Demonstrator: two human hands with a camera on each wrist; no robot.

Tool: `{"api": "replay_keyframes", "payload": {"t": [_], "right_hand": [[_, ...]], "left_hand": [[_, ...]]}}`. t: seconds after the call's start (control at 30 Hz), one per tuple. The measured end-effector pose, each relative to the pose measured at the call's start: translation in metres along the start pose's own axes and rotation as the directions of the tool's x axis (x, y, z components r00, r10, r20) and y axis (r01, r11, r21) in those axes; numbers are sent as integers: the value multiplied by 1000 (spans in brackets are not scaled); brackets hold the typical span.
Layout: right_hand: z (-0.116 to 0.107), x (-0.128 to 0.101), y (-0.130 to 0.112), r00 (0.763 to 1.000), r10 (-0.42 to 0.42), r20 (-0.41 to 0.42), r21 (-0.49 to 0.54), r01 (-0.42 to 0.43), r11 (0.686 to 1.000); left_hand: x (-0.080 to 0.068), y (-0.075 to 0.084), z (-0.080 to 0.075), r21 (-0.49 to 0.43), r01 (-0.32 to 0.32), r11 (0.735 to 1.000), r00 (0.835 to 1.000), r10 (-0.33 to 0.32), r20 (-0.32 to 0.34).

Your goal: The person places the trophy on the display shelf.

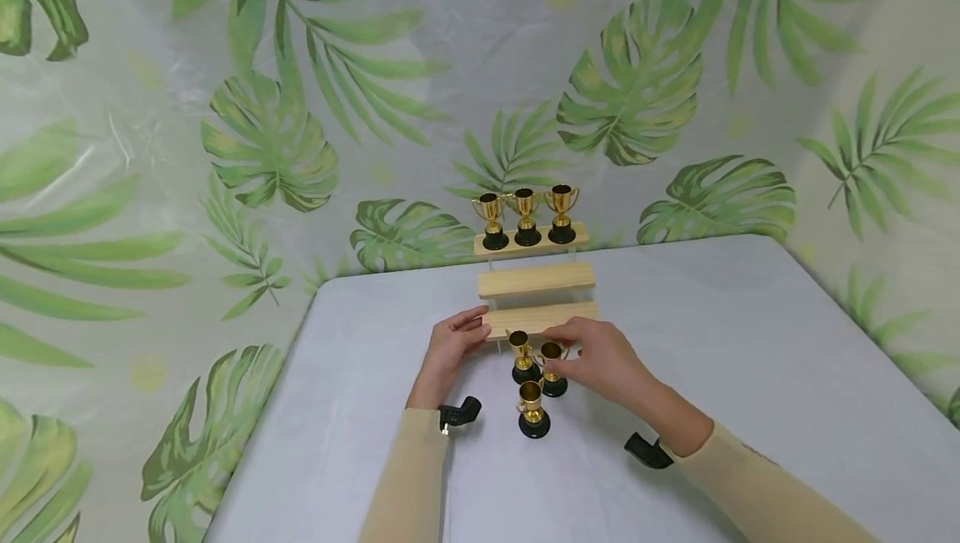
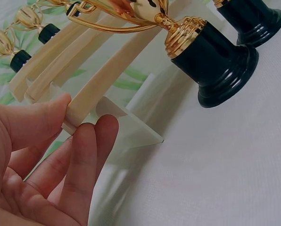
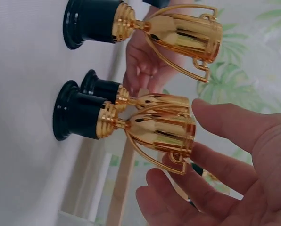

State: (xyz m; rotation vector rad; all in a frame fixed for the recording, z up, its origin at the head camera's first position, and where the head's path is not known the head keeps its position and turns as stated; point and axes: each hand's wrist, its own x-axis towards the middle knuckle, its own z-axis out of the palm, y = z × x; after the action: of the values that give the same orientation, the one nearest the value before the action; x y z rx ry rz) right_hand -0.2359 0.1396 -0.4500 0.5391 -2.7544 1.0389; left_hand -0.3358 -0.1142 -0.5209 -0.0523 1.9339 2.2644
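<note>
My left hand [image 1: 452, 351] pinches the left end of the lowest wooden shelf [image 2: 110, 68] of a tiered display stand, thumb against fingers. At the stand's front, three small gold trophy cups with black bases stand upright on the table. My right hand [image 1: 603, 359] is at the right trophy [image 1: 553, 368], its thumb and fingers spread around the cup's rim and handle [image 3: 159, 129]. Whether they touch it is hard to tell. Beside that one is the left trophy [image 1: 521, 351]; the front trophy [image 1: 532, 405] stands nearer me.
Three matching trophies [image 1: 527, 213] line the stand's top shelf [image 1: 532, 249]. The middle shelf [image 1: 536, 279] is bare wood. A white cloth covers the table [image 1: 720, 318], and a leaf-patterned curtain [image 1: 480, 59] hangs behind it.
</note>
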Motion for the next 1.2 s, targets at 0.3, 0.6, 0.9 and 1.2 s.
{"api": "replay_keyframes", "payload": {"t": [0.3, 0.6, 0.9, 1.2], "right_hand": [[11, 2, 0, 1000, -13, -20, -40, 12, 999], [18, 1, 2, 998, -24, -57, -104, 18, 994], [17, 2, 7, 995, -76, -65, -110, 69, 992], [16, 4, 10, 993, -99, -68, -61, 94, 994]], "left_hand": [[-2, 2, -4, 3, 9, 1000, 1000, -9, -10], [-2, 3, -4, 15, 8, 1000, 1000, -8, -1], [-1, 0, -2, 0, 12, 1000, 1000, -12, 7], [2, 0, -1, 12, 7, 1000, 1000, -7, -1]]}}
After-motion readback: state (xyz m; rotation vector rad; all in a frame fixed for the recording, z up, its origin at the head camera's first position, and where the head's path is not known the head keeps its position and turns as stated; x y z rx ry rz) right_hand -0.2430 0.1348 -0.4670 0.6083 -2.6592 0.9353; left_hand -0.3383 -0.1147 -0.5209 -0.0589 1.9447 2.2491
